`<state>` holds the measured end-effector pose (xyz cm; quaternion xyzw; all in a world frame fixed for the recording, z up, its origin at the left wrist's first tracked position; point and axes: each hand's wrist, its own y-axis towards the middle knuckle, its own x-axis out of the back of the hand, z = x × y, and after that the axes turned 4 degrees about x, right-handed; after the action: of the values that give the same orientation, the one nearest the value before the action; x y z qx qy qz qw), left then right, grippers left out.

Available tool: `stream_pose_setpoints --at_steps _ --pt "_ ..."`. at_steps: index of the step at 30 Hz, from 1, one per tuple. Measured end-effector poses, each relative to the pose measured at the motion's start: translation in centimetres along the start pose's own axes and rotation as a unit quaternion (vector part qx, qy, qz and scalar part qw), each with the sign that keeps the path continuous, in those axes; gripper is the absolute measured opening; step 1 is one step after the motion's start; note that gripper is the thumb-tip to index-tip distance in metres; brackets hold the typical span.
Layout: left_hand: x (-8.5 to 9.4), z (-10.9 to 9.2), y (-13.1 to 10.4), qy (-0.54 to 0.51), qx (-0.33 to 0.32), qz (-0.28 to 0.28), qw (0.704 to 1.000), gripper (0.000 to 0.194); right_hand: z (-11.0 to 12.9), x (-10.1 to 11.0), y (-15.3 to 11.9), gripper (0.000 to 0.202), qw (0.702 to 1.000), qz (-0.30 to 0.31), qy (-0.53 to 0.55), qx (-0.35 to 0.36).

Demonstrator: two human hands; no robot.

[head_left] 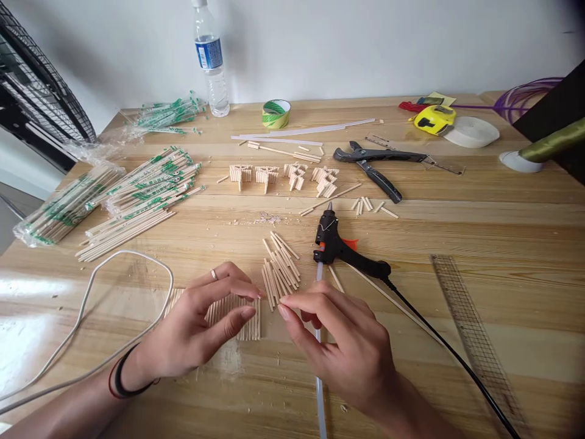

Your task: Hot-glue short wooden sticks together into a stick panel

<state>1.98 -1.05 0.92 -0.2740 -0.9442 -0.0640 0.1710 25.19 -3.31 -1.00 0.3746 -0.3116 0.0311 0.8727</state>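
Fingers parted, our left hand [189, 329] arches over the stick row [223, 310], left of the glue gun [337, 245]; our right hand [342, 341], on its near side, closes thumb to forefinger, any contents too small to tell. A wrist catching the glue stick [320, 393] could, we judge, swing the glue gun into the loose sticks [280, 268] beside it. To its far left, the green-printed wrappers [144, 196] and bottle label [209, 53] are unreadable.

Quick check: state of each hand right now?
Left hand: grip open, above the row of sticks.
Right hand: grip pinched closed; whether it holds anything cannot be told.
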Motion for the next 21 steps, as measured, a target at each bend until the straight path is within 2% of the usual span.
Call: stream_pose_setpoints --at_steps 8,11,21 --pt "-0.70 -0.27 -0.01 -0.061 0.006 -0.033 0.998 0.004 0.26 -0.04 -0.14 0.013 0.999 0.028 0.023 0.023" --pt "-0.60 -0.40 0.11 -0.068 0.013 -0.045 0.997 0.011 0.22 -0.15 -0.19 0.013 0.999 0.032 0.019 0.025" --pt "-0.47 -0.37 0.20 -0.067 0.029 -0.048 0.996 0.016 0.23 -0.18 -0.28 0.014 0.999 0.029 0.020 0.025"
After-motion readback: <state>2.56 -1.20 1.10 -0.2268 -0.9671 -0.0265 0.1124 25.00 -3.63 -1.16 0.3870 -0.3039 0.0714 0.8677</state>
